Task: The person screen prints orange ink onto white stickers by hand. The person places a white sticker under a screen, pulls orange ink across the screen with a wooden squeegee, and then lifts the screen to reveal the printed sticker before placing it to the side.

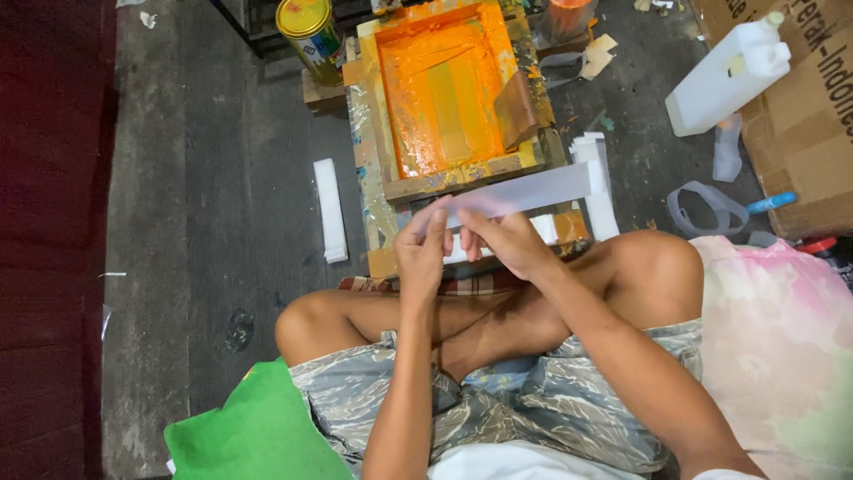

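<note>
Both my hands, left hand (pixel 425 252) and right hand (pixel 506 242), pinch the near end of a long white translucent plastic strip (pixel 524 192), which runs toward the frame's upper right.

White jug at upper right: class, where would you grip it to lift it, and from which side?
The jug lies tilted on the floor, cap toward the cardboard. Probably grip its flat-sided body mid-length, from above, fingers across the narrow width; the cap end looks too small for a firm hold.
</note>
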